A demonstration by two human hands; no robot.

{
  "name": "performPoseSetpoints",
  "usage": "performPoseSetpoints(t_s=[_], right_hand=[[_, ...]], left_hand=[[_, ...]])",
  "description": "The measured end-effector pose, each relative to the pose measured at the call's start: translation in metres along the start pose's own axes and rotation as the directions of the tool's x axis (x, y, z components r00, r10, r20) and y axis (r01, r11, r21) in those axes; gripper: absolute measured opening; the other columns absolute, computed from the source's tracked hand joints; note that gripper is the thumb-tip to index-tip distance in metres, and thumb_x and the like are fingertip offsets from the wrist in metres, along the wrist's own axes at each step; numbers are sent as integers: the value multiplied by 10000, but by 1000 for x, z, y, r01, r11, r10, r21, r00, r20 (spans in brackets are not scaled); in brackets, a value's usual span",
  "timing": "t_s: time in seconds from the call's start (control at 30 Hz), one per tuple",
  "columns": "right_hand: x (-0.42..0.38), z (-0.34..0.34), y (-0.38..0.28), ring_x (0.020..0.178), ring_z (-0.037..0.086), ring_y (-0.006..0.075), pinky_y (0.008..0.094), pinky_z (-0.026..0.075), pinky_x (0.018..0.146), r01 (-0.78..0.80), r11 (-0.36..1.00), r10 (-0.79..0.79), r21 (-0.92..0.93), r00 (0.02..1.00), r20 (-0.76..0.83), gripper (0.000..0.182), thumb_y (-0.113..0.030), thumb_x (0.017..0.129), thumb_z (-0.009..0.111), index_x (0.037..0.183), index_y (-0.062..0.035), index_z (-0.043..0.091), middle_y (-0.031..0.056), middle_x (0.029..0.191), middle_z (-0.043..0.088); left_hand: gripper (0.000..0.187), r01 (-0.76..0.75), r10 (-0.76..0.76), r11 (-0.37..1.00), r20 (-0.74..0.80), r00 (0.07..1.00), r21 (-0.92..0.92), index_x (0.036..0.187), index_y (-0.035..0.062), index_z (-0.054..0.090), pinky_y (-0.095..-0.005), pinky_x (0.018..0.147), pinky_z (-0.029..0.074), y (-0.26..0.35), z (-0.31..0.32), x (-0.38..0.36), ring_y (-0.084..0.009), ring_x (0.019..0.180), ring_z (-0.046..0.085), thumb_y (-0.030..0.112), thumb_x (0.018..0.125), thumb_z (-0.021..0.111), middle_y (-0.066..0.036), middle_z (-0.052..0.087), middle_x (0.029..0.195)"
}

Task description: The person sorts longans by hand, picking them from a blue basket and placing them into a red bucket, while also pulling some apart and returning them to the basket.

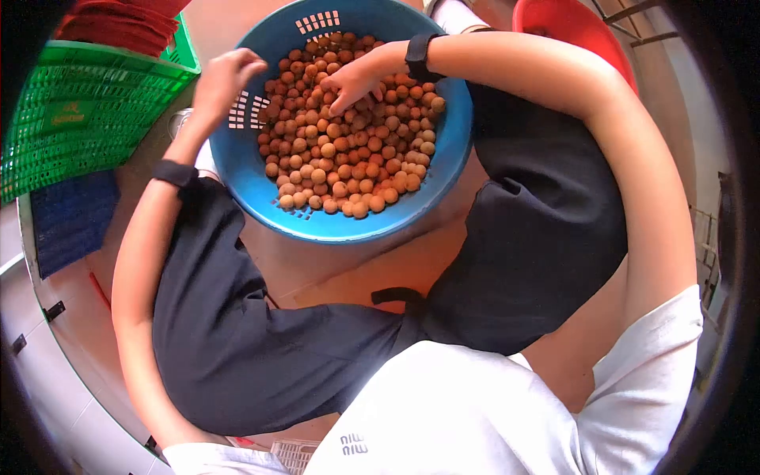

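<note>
A round blue plastic basket [261, 194] sits on the floor between my knees, filled with several small orange-brown round fruits [348, 150]. My left hand [224, 75] hovers at the basket's left rim, fingers curled; I cannot see whether it holds a fruit. My right hand [354, 79] reaches down into the pile, fingers spread over the fruits at the upper middle. Both wrists carry black bands. My legs in dark shorts flank the basket.
A green plastic crate [79, 111] stands at the upper left, with red trays [127, 24] stacked behind it and a blue mesh panel [67, 218] below. A red plastic basin [574, 28] sits at the upper right. The floor is tan tile.
</note>
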State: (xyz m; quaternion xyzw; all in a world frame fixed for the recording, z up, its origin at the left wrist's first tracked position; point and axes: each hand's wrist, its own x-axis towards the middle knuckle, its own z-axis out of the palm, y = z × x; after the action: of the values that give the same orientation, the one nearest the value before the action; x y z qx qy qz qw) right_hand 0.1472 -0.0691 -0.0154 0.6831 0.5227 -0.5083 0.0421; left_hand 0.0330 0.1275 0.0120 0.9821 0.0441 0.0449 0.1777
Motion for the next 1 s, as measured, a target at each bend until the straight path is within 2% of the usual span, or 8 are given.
performPoseSetpoints(t_s=[0.1,0.2,0.33,0.57,0.73,0.87,0.93,1.0], right_hand=[[2,5,6,766,604,277,353,534,645,16,1000,-18,-13,995,-94,701,-490,780,481,1276,-45,265,183,1120,497],[-2,7,-1,743,610,268,347,527,637,-23,999,18,-49,995,-96,738,-520,773,482,1294,-52,247,185,1190,448],[9,9,4,793,604,279,328,553,604,11,999,-17,-47,991,-129,746,-524,763,472,1252,-4,255,225,1079,492],[9,6,6,752,620,277,330,549,607,30,999,-32,-21,996,-89,743,-516,781,466,1262,7,246,233,1100,484],[15,6,7,743,623,273,336,546,601,26,999,-28,-19,994,-108,697,-491,796,467,1238,11,273,233,1111,480],[12,4,4,728,616,255,333,541,589,8,1000,-10,-23,997,-76,682,-492,799,469,1228,-5,260,202,1035,514],[11,7,3,661,605,226,322,530,528,14,999,-19,-42,994,-108,621,-479,811,471,1182,-21,275,157,872,581],[2,4,-6,743,610,252,330,535,563,-17,996,11,-84,997,-71,675,-467,797,495,1220,-2,249,205,1045,507]], left_hand=[[230,-33,70,981,-194,979,189,890,62,644,-319,711,452,-35,-40,-5,-234,779,596,260,789,586,-120,626,874],[266,233,-200,962,-215,956,141,900,30,638,-325,723,440,-92,-77,-26,-248,799,592,265,791,576,-135,619,900],[356,397,-598,768,341,725,503,800,-7,618,-379,649,456,-203,-66,-92,-296,734,598,325,675,612,-188,619,822],[326,600,-757,650,460,463,466,796,-18,595,-398,661,454,-171,-21,-148,-331,766,589,279,667,623,-205,603,833],[308,508,-685,718,353,637,477,810,-18,590,-415,696,453,-127,-47,-98,-345,820,583,248,662,633,-220,593,884],[240,112,-297,703,147,944,702,895,9,531,-444,715,458,-69,-79,-33,-337,877,568,214,785,477,-191,588,909],[222,-26,-127,801,212,969,598,894,31,513,-434,699,453,5,-78,-14,-327,853,564,228,794,503,-174,578,881],[217,-194,84,890,270,959,412,877,34,508,-429,674,451,55,-52,-5,-325,824,565,236,799,522,-170,572,850]])
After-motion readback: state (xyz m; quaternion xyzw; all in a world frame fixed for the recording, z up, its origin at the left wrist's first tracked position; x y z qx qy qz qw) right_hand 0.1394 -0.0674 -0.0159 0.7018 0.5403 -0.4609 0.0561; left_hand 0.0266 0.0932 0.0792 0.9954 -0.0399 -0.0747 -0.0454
